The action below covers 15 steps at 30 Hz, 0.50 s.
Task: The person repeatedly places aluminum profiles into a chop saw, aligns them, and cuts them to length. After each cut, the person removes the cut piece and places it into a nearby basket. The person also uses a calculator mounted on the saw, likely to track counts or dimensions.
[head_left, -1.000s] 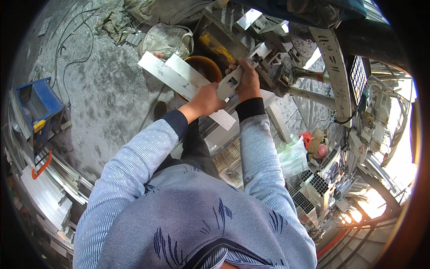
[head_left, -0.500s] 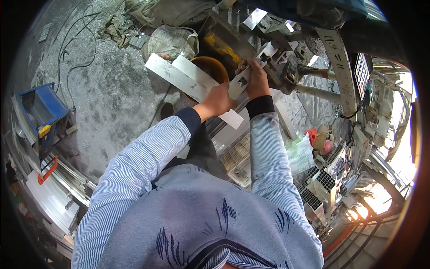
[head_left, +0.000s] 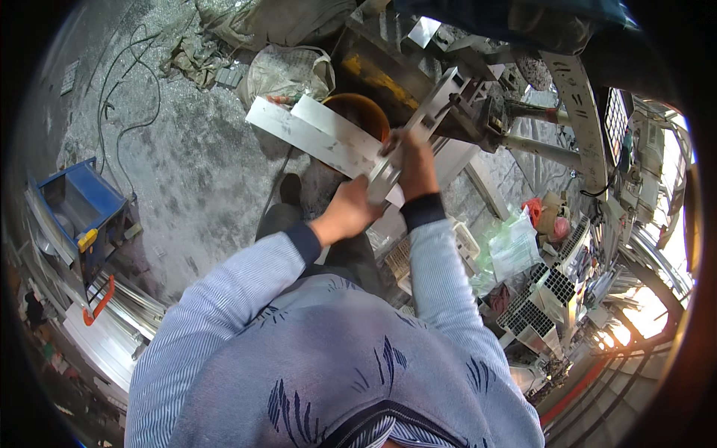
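Note:
A silvery metal profile [head_left: 435, 103] with cut-outs slants up and right in front of me, slightly blurred. My left hand [head_left: 348, 210] is closed on its near end. Higher up, my right hand [head_left: 417, 166] wraps round the same profile, fingers partly hidden. Two flat, pale metal bars, a longer one [head_left: 287, 137] and a shorter one [head_left: 336, 125], lie side by side just beyond my left hand. An orange-brown bucket [head_left: 364, 110] shows behind them. The profile's far end is close to a dark, yellow-marked machine [head_left: 377, 78].
A whitish sack [head_left: 291, 75] sits behind the bars. Blue-framed equipment [head_left: 84, 190] stands at left, with a dark cable [head_left: 119, 112] on the floor [head_left: 187, 172]. Plastic bags [head_left: 511, 246], black grids [head_left: 526, 317] and metal offcuts crowd the right. A machine arm [head_left: 575, 112] juts in at upper right.
Both hands have moved nearer to me with the profile, the left also slightly leftward. More of the profile's far end now shows beyond my right hand. The view has shifted a little.

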Each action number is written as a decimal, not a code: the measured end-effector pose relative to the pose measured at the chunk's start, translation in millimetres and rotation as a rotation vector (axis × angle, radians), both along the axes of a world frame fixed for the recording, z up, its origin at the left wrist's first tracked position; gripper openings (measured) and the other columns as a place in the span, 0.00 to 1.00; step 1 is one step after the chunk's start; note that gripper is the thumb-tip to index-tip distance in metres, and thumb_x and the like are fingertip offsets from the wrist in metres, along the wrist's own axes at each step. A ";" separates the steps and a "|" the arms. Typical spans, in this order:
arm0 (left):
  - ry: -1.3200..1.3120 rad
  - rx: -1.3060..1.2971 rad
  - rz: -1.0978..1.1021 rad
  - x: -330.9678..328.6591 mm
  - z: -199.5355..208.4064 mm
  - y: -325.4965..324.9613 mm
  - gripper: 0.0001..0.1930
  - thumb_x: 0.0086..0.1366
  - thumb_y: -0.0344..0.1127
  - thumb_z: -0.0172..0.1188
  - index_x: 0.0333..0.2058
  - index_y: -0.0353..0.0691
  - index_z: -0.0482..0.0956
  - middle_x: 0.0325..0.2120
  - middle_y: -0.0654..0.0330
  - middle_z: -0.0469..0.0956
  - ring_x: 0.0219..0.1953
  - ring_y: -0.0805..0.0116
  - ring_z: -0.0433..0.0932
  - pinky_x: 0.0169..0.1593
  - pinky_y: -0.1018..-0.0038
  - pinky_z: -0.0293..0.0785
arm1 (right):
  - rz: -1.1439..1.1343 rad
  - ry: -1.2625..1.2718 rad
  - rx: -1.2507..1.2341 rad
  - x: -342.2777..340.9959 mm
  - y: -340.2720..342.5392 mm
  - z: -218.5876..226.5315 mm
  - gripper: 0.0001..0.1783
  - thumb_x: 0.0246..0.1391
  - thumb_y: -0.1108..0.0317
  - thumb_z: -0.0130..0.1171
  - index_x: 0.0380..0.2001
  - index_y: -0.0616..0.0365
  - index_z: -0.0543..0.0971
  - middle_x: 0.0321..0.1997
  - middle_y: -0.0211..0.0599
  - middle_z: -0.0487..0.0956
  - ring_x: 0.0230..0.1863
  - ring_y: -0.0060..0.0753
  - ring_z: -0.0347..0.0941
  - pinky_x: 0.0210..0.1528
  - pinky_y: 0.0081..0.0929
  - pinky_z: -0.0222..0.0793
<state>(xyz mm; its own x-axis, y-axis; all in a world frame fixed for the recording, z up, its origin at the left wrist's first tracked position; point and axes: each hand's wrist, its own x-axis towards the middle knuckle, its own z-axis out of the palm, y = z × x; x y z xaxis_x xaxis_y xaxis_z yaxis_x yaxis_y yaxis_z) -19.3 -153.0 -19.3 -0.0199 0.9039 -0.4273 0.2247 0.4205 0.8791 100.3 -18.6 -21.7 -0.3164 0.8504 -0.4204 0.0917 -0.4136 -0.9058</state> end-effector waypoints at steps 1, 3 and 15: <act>-0.060 0.024 0.082 -4.4 6.4 -21.7 0.24 0.52 0.38 0.69 0.45 0.28 0.75 0.35 0.35 0.81 0.44 0.33 0.81 0.45 0.54 0.78 | -0.004 -0.044 -0.067 -3.4 -19.2 0.2 0.12 0.61 0.64 0.58 0.35 0.64 0.77 0.28 0.39 0.78 0.28 0.33 0.76 0.36 0.33 0.77; -0.010 -0.106 0.029 -20.6 14.6 -56.7 0.23 0.53 0.37 0.69 0.44 0.29 0.75 0.34 0.35 0.81 0.42 0.34 0.82 0.44 0.55 0.78 | -0.211 0.192 -0.377 -17.8 -63.6 -2.6 0.13 0.59 0.65 0.62 0.41 0.62 0.77 0.31 0.39 0.78 0.29 0.33 0.76 0.36 0.36 0.77; 0.328 -0.023 -0.489 -90.4 23.6 -77.7 0.21 0.52 0.32 0.70 0.39 0.32 0.69 0.29 0.38 0.80 0.36 0.32 0.79 0.38 0.47 0.75 | -0.314 0.230 -0.432 -10.8 -153.8 16.0 0.26 0.56 0.65 0.72 0.53 0.63 0.73 0.46 0.37 0.81 0.47 0.30 0.80 0.50 0.38 0.78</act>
